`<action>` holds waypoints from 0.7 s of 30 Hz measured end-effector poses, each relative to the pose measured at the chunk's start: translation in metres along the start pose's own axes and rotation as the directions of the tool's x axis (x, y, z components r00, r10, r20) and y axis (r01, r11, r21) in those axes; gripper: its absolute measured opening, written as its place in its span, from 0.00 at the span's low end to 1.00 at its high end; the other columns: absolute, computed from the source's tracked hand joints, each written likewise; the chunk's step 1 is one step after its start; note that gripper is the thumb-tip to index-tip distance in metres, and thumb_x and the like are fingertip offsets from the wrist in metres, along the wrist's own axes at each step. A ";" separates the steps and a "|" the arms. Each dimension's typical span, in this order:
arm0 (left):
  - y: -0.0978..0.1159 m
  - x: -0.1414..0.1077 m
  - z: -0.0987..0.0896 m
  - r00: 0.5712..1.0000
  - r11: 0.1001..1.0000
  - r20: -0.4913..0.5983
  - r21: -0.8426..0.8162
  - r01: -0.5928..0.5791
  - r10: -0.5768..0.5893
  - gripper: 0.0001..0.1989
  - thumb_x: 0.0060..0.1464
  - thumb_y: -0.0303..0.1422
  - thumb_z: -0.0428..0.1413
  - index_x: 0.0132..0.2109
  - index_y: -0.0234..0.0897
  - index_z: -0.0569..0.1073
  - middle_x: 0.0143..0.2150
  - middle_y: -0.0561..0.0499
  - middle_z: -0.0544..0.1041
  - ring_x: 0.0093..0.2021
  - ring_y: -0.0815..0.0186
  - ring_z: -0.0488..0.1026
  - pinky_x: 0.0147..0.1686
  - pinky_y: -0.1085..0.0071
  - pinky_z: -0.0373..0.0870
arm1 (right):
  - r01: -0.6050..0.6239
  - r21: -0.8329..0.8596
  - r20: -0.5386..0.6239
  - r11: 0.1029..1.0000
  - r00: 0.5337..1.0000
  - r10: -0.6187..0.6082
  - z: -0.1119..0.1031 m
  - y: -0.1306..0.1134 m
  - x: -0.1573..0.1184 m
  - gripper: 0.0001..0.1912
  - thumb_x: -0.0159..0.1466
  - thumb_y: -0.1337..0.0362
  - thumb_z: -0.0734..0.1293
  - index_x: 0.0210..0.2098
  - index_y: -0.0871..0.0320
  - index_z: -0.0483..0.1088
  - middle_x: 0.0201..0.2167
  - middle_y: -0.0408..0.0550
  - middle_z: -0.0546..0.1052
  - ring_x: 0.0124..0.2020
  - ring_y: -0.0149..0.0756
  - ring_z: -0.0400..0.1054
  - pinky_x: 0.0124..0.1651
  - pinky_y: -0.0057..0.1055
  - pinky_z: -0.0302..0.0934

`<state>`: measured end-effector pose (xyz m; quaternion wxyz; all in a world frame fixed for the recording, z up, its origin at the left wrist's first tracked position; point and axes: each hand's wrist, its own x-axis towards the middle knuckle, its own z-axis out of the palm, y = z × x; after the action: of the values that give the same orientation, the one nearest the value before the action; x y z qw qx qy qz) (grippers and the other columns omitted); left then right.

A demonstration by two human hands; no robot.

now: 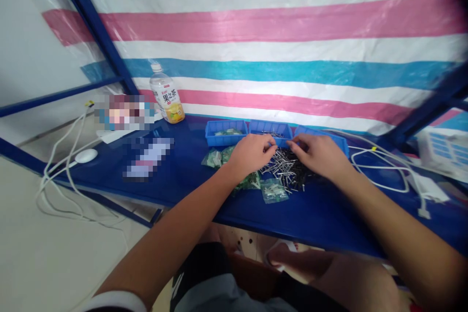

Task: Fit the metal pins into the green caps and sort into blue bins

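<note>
My left hand (253, 154) and my right hand (323, 155) hover close together over a heap of silver, screw-like metal pieces (280, 165). The fingers of both are curled into a pinch; anything held there is too small to make out. Darker pieces (300, 175) lie under my right hand. Behind the hands stand a left blue bin (226, 140) with clear packets, a middle blue bin (281, 142) with metal pieces, and a right blue bin (341, 145), mostly hidden by my right hand. Greenish packets (214, 158) lie beside my left hand, and a filled clear packet (275, 192) lies nearer me.
A drink bottle (167, 95) stands at the back left of the blue table (190, 175). White cables (68, 165) hang over the left end. More cable (397, 165) and a white power strip (431, 187) lie at right. A striped sheet (256, 24) hangs behind.
</note>
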<state>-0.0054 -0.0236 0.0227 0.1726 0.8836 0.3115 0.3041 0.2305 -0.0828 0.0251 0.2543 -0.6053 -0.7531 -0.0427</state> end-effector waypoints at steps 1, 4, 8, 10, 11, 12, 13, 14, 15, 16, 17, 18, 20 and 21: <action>0.000 0.000 0.000 1.000 1.000 -0.003 0.009 -0.001 0.001 0.11 0.67 0.36 0.54 0.43 0.41 0.81 0.32 0.49 0.83 0.30 0.61 0.76 0.33 0.64 0.68 | 0.015 -0.044 0.035 0.999 0.999 -0.013 -0.002 0.005 -0.004 0.18 0.74 0.47 0.63 0.40 0.52 0.79 0.24 0.45 0.79 0.24 0.41 0.70 0.30 0.38 0.55; 0.000 0.000 0.002 1.000 1.000 0.002 0.018 0.000 -0.001 0.12 0.66 0.37 0.54 0.43 0.40 0.81 0.31 0.48 0.83 0.28 0.62 0.74 0.30 0.64 0.66 | 0.049 -0.137 0.125 0.989 0.992 -0.032 -0.007 0.021 -0.013 0.15 0.72 0.51 0.65 0.45 0.50 0.81 0.27 0.47 0.82 0.27 0.43 0.73 0.31 0.38 0.58; 0.001 -0.001 0.003 1.000 1.000 0.012 0.024 0.011 -0.012 0.12 0.67 0.38 0.54 0.42 0.41 0.81 0.31 0.48 0.82 0.27 0.63 0.73 0.29 0.65 0.64 | 0.160 -0.131 0.207 0.978 0.970 -0.130 -0.005 0.038 -0.018 0.13 0.71 0.58 0.65 0.44 0.51 0.83 0.37 0.50 0.85 0.35 0.45 0.78 0.38 0.39 0.65; 0.001 -0.001 0.004 1.000 0.999 0.008 0.031 0.012 -0.012 0.12 0.67 0.38 0.54 0.43 0.41 0.81 0.31 0.48 0.83 0.28 0.62 0.74 0.30 0.65 0.65 | 0.182 -0.115 0.226 0.977 0.962 -0.153 -0.001 0.041 -0.019 0.13 0.70 0.60 0.65 0.44 0.51 0.83 0.39 0.50 0.85 0.37 0.46 0.78 0.41 0.40 0.67; 0.001 -0.001 0.004 1.000 0.999 0.006 0.032 0.011 -0.011 0.12 0.67 0.38 0.54 0.43 0.41 0.81 0.32 0.48 0.83 0.29 0.62 0.74 0.30 0.65 0.65 | 0.188 -0.106 0.231 0.976 0.960 -0.159 0.000 0.041 -0.019 0.13 0.71 0.60 0.65 0.45 0.52 0.83 0.40 0.51 0.85 0.38 0.46 0.78 0.42 0.41 0.68; 0.001 -0.001 0.004 1.000 1.000 0.007 0.030 0.010 -0.010 0.11 0.67 0.38 0.54 0.43 0.41 0.81 0.32 0.49 0.83 0.29 0.62 0.74 0.31 0.64 0.65 | 0.192 -0.095 0.230 0.977 0.959 -0.166 0.002 0.040 -0.018 0.14 0.70 0.60 0.65 0.46 0.52 0.83 0.40 0.51 0.85 0.38 0.46 0.79 0.42 0.41 0.69; 0.002 -0.001 0.004 1.000 1.000 0.010 0.026 0.010 -0.010 0.11 0.67 0.38 0.54 0.42 0.41 0.81 0.32 0.49 0.83 0.29 0.62 0.74 0.31 0.64 0.66 | 0.196 -0.081 0.227 0.977 0.958 -0.174 0.003 0.040 -0.018 0.14 0.70 0.61 0.65 0.47 0.52 0.83 0.41 0.51 0.85 0.39 0.47 0.79 0.43 0.42 0.70; 0.002 -0.001 0.004 1.000 1.000 0.015 0.022 0.010 -0.010 0.12 0.67 0.38 0.54 0.42 0.41 0.81 0.32 0.48 0.83 0.29 0.62 0.74 0.31 0.64 0.66 | 0.201 -0.066 0.221 0.977 0.958 -0.182 0.004 0.039 -0.018 0.14 0.70 0.61 0.66 0.48 0.52 0.83 0.41 0.51 0.85 0.40 0.47 0.79 0.44 0.42 0.70; 0.003 0.000 0.004 1.000 1.000 0.018 0.019 0.008 -0.009 0.12 0.67 0.38 0.54 0.42 0.40 0.81 0.31 0.48 0.82 0.28 0.62 0.74 0.31 0.64 0.66 | 0.206 -0.051 0.213 0.977 0.958 -0.191 0.004 0.039 -0.018 0.14 0.69 0.61 0.66 0.48 0.53 0.83 0.42 0.51 0.85 0.40 0.47 0.79 0.45 0.42 0.71; 0.004 0.000 0.004 1.000 1.000 0.020 0.018 0.006 -0.007 0.12 0.67 0.38 0.54 0.41 0.40 0.81 0.31 0.48 0.82 0.28 0.63 0.73 0.31 0.64 0.67 | 0.210 -0.037 0.207 0.977 0.958 -0.198 0.004 0.038 -0.018 0.14 0.68 0.62 0.67 0.48 0.53 0.83 0.42 0.51 0.85 0.40 0.46 0.78 0.45 0.42 0.71; 0.004 0.000 0.004 1.000 1.000 0.020 0.019 0.005 -0.005 0.12 0.66 0.38 0.54 0.41 0.40 0.81 0.31 0.48 0.82 0.28 0.63 0.73 0.31 0.64 0.67 | 0.212 -0.029 0.203 0.977 0.958 -0.202 0.004 0.039 -0.019 0.14 0.67 0.62 0.67 0.48 0.52 0.83 0.41 0.51 0.85 0.40 0.46 0.78 0.45 0.42 0.71; 0.005 0.000 0.004 1.000 1.000 0.019 0.022 0.003 -0.003 0.12 0.66 0.37 0.54 0.41 0.40 0.81 0.30 0.48 0.82 0.28 0.63 0.73 0.32 0.64 0.68 | 0.213 -0.026 0.202 0.977 0.958 -0.203 0.004 0.039 -0.019 0.13 0.67 0.62 0.68 0.48 0.52 0.83 0.41 0.51 0.85 0.39 0.45 0.78 0.45 0.41 0.71; 0.006 0.000 0.005 1.000 1.000 0.018 0.030 0.000 -0.001 0.12 0.66 0.37 0.54 0.41 0.40 0.81 0.30 0.48 0.81 0.28 0.62 0.73 0.33 0.64 0.68 | 0.203 -0.028 0.204 0.979 0.960 -0.193 0.004 0.041 -0.019 0.13 0.67 0.61 0.68 0.46 0.52 0.83 0.39 0.51 0.85 0.37 0.45 0.78 0.42 0.40 0.71; 0.006 0.001 0.005 1.000 0.999 0.018 0.035 0.002 -0.002 0.12 0.66 0.37 0.54 0.41 0.40 0.81 0.30 0.49 0.81 0.29 0.62 0.73 0.34 0.64 0.68 | 0.194 -0.028 0.206 0.981 0.961 -0.184 0.004 0.042 -0.019 0.12 0.68 0.60 0.68 0.46 0.52 0.83 0.38 0.51 0.85 0.36 0.44 0.78 0.41 0.39 0.70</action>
<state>0.0005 -0.0281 0.0220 0.1603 0.8888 0.3161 0.2904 0.2705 -0.0873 0.0028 0.1567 -0.5377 -0.8281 -0.0230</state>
